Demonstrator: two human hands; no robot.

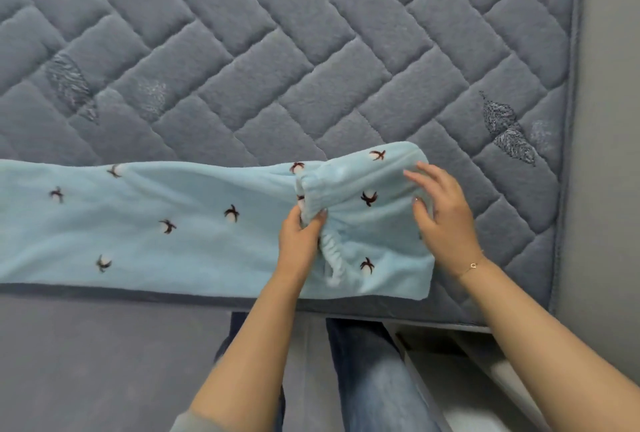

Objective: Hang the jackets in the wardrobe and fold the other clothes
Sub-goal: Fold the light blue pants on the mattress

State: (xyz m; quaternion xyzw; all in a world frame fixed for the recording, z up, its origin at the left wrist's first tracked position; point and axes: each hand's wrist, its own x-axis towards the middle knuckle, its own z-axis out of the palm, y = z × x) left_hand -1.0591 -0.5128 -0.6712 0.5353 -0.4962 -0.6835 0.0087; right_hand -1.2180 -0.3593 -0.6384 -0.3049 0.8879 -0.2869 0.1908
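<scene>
One blue fleece garment (194,224) under two hands: left hand (300,237), right hand (441,210).

A grey-blue quilted mattress (311,51), stitched in a brick-like pattern with scattered feather motifs, carries a pale blue fleece garment (173,224) dotted with dark sprigs, laid flat along its near edge with one end folded over near the near right corner.

Left hand (299,237) pinches blue fleece trousers (180,224); right hand (441,213) presses them flat.
</scene>
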